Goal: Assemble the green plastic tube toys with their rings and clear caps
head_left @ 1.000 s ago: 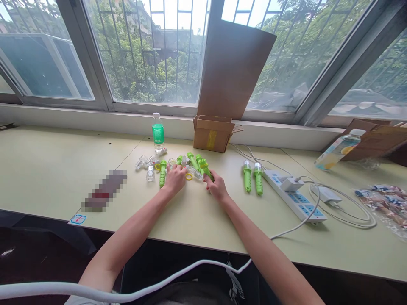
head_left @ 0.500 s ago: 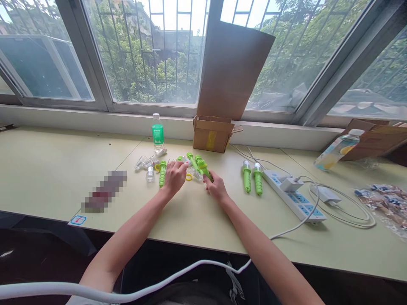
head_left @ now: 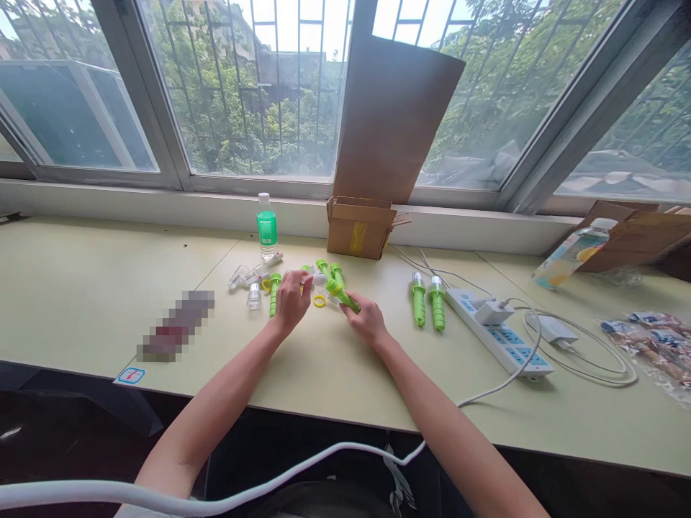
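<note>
My right hand (head_left: 368, 320) is closed around a green ribbed flashlight body (head_left: 341, 293), tilted with its wide open end up and to the left. My left hand (head_left: 292, 298) is closed in a pinch, with a small white piece (head_left: 318, 279) at its fingertips, partly hidden. Beside the left hand a green flashlight body (head_left: 274, 291) lies on the table. More green bodies (head_left: 335, 272) lie behind the hands. A yellow ring (head_left: 319, 301) lies between the hands. Clear plastic heads (head_left: 253, 296) are on the left.
Two green flashlights with silvery heads (head_left: 419, 298) lie right of my hands, beside a white power strip (head_left: 499, 334) with cables. A green-labelled bottle (head_left: 266, 226) and a cardboard box (head_left: 359, 230) stand at the back. Another bottle (head_left: 575, 255) leans at right. A white cable (head_left: 302, 460) crosses low in front.
My left hand has drawn slightly left, away from the green body in my right hand. That body has tilted further to the left, its wide end lower.
</note>
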Tool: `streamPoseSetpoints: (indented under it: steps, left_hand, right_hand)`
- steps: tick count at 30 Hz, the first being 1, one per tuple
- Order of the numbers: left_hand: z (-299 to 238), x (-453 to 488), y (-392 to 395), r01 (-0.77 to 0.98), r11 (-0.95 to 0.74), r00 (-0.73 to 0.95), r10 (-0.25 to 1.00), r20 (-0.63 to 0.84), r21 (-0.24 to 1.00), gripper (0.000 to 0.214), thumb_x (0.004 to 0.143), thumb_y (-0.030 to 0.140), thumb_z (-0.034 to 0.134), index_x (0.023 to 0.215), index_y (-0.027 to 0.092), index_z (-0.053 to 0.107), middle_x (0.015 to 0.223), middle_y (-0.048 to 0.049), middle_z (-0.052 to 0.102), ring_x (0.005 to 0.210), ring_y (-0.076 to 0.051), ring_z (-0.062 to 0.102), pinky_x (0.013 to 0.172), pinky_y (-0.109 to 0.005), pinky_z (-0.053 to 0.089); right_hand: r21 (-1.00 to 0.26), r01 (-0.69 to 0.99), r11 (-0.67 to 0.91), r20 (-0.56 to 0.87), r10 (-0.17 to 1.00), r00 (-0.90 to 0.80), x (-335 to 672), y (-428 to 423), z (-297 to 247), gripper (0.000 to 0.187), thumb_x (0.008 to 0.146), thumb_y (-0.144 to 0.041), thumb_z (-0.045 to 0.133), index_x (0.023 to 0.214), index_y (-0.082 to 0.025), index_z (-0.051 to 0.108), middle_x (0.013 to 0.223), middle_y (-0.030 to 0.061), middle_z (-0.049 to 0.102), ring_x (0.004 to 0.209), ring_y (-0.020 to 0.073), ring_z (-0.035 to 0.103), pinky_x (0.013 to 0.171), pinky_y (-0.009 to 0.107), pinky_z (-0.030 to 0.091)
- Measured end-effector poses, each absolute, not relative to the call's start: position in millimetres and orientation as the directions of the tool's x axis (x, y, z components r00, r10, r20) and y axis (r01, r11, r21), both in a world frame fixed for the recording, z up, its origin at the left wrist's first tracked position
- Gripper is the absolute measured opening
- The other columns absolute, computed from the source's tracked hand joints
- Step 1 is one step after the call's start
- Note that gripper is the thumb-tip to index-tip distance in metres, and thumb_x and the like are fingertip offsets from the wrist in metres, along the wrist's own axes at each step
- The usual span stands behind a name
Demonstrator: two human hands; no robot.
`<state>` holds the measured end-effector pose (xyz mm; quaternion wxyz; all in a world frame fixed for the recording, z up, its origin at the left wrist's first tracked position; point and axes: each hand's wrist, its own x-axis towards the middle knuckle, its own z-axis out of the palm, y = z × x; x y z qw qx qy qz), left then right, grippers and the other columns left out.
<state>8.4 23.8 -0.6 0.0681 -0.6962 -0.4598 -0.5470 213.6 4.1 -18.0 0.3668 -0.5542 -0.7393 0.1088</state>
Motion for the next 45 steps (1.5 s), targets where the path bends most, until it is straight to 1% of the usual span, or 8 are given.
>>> streamPoseSetpoints:
  steps: [6, 12, 19, 25, 31, 37, 41, 45]
  left_hand:
    - [1.5, 8.5, 21.7, 0.669, -0.581, -0.008, 0.616, 0.787, 0.462, 0.019, 0.092, 0.034, 0.044, 0.087, 0.018, 0.053, 0.078, -0.0045, 0.059, 0.07, -0.016, 0.053, 0.065, -0.028, 0.041]
    - [2.2, 6.4, 23.3, 0.642, -0.539, -0.007, 0.707, 0.707, 0.545, 0.024, 0.093, 0.035, 0.039, 0.085, 0.018, 0.055, 0.071, -0.0028, 0.058, 0.062, -0.014, 0.052, 0.06, -0.026, 0.039]
    - [2.1, 5.9, 23.5, 0.627, -0.551, 0.063, 0.74, 0.669, 0.55, 0.027, 0.093, 0.036, 0.039, 0.082, 0.019, 0.057, 0.065, -0.001, 0.056, 0.057, -0.013, 0.049, 0.056, -0.025, 0.036]
    - [-3.2, 8.1, 24.6, 0.6, -0.581, 0.141, 0.753, 0.643, 0.55, 0.031, 0.093, 0.035, 0.037, 0.073, 0.019, 0.056, 0.059, -0.0002, 0.05, 0.053, -0.013, 0.046, 0.052, -0.026, 0.034]
    - [-2.4, 10.1, 23.5, 0.513, -0.576, 0.1, 0.777, 0.621, 0.637, 0.027, 0.091, 0.038, 0.042, 0.082, 0.019, 0.058, 0.062, 0.0003, 0.055, 0.053, -0.012, 0.049, 0.052, -0.025, 0.038]
    - [-1.9, 13.6, 22.9, 0.389, -0.536, 0.034, 0.821, 0.569, 0.75, 0.024, 0.086, 0.041, 0.052, 0.093, 0.019, 0.058, 0.07, 0.0, 0.058, 0.055, -0.011, 0.053, 0.053, -0.025, 0.045]
    - [-5.6, 13.6, 25.9, 0.321, -0.51, 0.014, 0.845, 0.535, 0.798, 0.028, 0.084, 0.043, 0.055, 0.098, 0.018, 0.057, 0.073, -0.001, 0.06, 0.059, -0.012, 0.056, 0.055, -0.025, 0.048]
    - [-8.5, 12.0, 28.6, 0.28, -0.496, 0.023, 0.86, 0.511, 0.822, 0.03, 0.083, 0.044, 0.056, 0.098, 0.018, 0.057, 0.077, -0.0027, 0.062, 0.063, -0.012, 0.058, 0.056, -0.026, 0.049]
  right_hand:
    - [-0.555, 0.735, 0.39, 0.457, 0.881, -0.123, 214.4, 4.8, -21.6, 0.035, 0.078, -0.032, 0.058, 0.112, -0.029, 0.064, 0.106, 0.0009, 0.069, 0.082, 0.0194, 0.065, 0.072, 0.028, 0.048]
    - [-0.529, 0.748, 0.402, 0.484, 0.867, -0.124, 217.0, 5.8, -22.6, 0.035, 0.079, -0.032, 0.058, 0.114, -0.029, 0.063, 0.105, 0.0012, 0.069, 0.08, 0.0185, 0.064, 0.07, 0.027, 0.048]
    - [-0.446, 0.797, 0.407, 0.49, 0.856, -0.163, 221.3, 5.1, -20.0, 0.035, 0.079, -0.028, 0.057, 0.113, -0.029, 0.064, 0.098, 0.0007, 0.069, 0.077, 0.0173, 0.063, 0.069, 0.026, 0.046]
    - [-0.398, 0.815, 0.421, 0.442, 0.867, -0.232, 219.0, 0.3, -16.9, 0.037, 0.077, -0.025, 0.057, 0.113, -0.028, 0.064, 0.094, 0.0023, 0.069, 0.073, 0.0175, 0.061, 0.068, 0.026, 0.045]
    - [-0.454, 0.769, 0.449, 0.463, 0.857, -0.227, 217.0, -0.6, -15.7, 0.038, 0.077, -0.025, 0.056, 0.115, -0.026, 0.06, 0.103, 0.0037, 0.068, 0.077, 0.018, 0.062, 0.07, 0.027, 0.045]
    - [-0.505, 0.743, 0.439, 0.453, 0.867, -0.205, 216.2, -0.3, -17.0, 0.028, 0.076, -0.028, 0.056, 0.103, -0.021, 0.059, 0.082, 0.0023, 0.067, 0.058, 0.0146, 0.057, 0.062, 0.026, 0.044]
    - [-0.518, 0.715, 0.469, 0.475, 0.853, -0.215, 216.1, 0.6, -18.1, 0.025, 0.076, -0.028, 0.057, 0.1, -0.021, 0.059, 0.087, 0.0038, 0.068, 0.065, 0.0158, 0.06, 0.064, 0.026, 0.044]
    - [-0.536, 0.714, 0.45, 0.459, 0.865, -0.201, 216.0, 1.4, -19.4, 0.026, 0.076, -0.03, 0.058, 0.101, -0.021, 0.061, 0.092, 0.0049, 0.069, 0.07, 0.0176, 0.062, 0.065, 0.026, 0.045]
